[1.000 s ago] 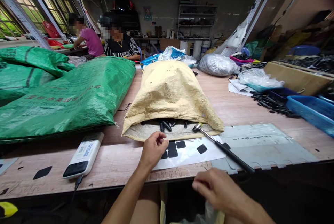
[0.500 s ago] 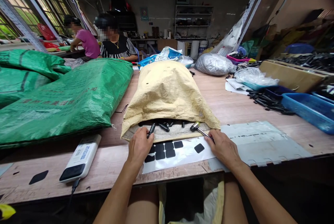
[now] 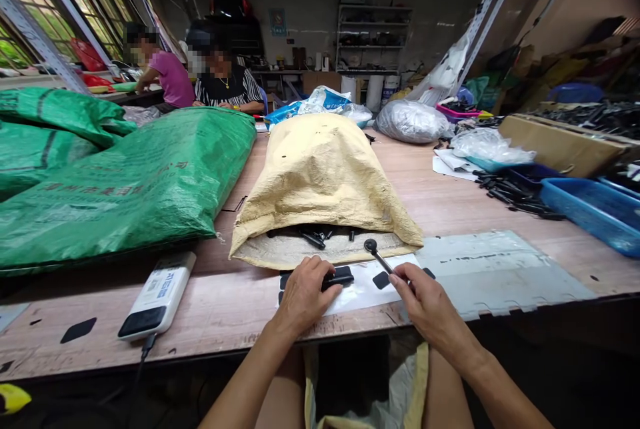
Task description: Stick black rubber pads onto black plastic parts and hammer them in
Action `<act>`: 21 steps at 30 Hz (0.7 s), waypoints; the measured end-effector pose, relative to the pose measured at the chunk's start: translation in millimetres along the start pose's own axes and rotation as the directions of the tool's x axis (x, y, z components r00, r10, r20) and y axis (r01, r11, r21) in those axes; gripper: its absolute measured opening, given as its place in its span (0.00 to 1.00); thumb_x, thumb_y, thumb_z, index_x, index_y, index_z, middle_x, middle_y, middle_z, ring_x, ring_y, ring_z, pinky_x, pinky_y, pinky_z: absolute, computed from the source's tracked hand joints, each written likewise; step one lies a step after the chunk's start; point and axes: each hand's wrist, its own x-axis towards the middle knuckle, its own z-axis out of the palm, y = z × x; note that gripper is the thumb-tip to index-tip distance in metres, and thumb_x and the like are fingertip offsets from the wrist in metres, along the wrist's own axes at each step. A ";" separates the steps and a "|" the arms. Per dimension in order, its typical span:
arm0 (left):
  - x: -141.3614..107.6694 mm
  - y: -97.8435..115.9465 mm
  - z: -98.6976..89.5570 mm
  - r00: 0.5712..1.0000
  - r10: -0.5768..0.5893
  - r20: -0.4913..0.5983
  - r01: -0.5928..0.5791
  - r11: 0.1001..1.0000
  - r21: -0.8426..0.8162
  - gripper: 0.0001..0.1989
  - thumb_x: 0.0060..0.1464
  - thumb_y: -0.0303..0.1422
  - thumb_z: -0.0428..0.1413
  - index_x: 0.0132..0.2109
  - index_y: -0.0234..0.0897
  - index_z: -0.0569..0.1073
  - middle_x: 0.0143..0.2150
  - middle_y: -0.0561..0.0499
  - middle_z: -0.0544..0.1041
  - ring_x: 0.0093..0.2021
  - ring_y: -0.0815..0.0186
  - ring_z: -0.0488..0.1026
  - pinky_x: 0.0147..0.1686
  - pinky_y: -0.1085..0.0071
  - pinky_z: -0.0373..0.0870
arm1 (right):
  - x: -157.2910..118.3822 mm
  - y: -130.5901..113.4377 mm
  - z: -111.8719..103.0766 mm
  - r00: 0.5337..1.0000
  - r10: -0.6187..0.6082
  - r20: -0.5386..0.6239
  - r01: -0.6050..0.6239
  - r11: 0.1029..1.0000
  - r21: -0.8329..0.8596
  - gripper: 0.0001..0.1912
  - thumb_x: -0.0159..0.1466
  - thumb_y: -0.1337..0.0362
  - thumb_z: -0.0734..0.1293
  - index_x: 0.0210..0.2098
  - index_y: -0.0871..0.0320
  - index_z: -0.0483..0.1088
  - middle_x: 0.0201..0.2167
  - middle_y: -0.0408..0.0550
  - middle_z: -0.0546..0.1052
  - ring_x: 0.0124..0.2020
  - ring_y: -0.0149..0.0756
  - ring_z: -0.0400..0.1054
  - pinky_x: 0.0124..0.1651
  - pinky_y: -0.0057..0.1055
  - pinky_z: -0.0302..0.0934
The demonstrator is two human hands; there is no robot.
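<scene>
My left hand (image 3: 306, 292) is closed around a short black cylindrical part (image 3: 344, 277), held sideways just over a white sheet (image 3: 363, 297) bearing black rounded squares (image 3: 381, 280). In my right hand (image 3: 425, 294) is the metal handle of a small hammer (image 3: 381, 260); its dark round head points away from me, near the sack's mouth. A yellow woven sack (image 3: 325, 175) lies directly ahead with its mouth towards me. Several black parts (image 3: 314, 240) show inside that opening. My left fingers partly cover the held part and the squares beneath.
To the left lie a green sack (image 3: 125, 189) and a white power bank (image 3: 159, 295) with a cable. A grey sheet (image 3: 495, 275) and a blue tray (image 3: 590, 212) are on the right. Below the table edge hangs an open bag (image 3: 423, 379). Two people sit beyond.
My left hand has moved right and nearer with the black part, turning it from upright to sideways. The hammer in my right hand has turned, and that hand shifted slightly.
</scene>
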 end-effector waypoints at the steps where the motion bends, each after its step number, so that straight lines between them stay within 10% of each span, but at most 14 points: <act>1: 0.6 -1.9 2.5 1.000 -0.005 -0.009 0.005 1.000 -0.021 0.06 0.55 0.32 0.62 0.40 0.40 0.75 0.40 0.50 0.75 0.44 0.59 0.68 0.45 0.64 0.65 | -2.9 -2.5 2.9 1.000 0.006 0.012 -0.006 1.000 0.022 0.15 0.70 0.52 0.58 0.35 0.54 0.68 0.31 0.45 0.74 0.32 0.35 0.68 0.38 0.32 0.62; 12: 4.6 -12.3 12.2 0.992 -0.105 -0.077 0.089 0.978 -0.190 0.07 0.48 0.28 0.66 0.35 0.39 0.76 0.35 0.53 0.75 0.40 0.62 0.69 0.41 0.67 0.63 | -16.6 -7.7 26.3 0.985 -0.173 0.005 0.172 0.982 0.083 0.19 0.71 0.60 0.58 0.58 0.55 0.69 0.54 0.51 0.76 0.56 0.40 0.71 0.59 0.38 0.66; 21: 3.8 -13.7 14.4 0.990 -0.100 -0.098 0.079 0.977 -0.197 0.04 0.51 0.30 0.65 0.35 0.40 0.77 0.34 0.53 0.74 0.39 0.63 0.68 0.40 0.67 0.63 | -31.4 -15.5 38.7 0.971 -0.241 -0.001 0.241 0.971 0.003 0.22 0.72 0.65 0.56 0.63 0.50 0.64 0.48 0.50 0.77 0.48 0.38 0.74 0.52 0.35 0.70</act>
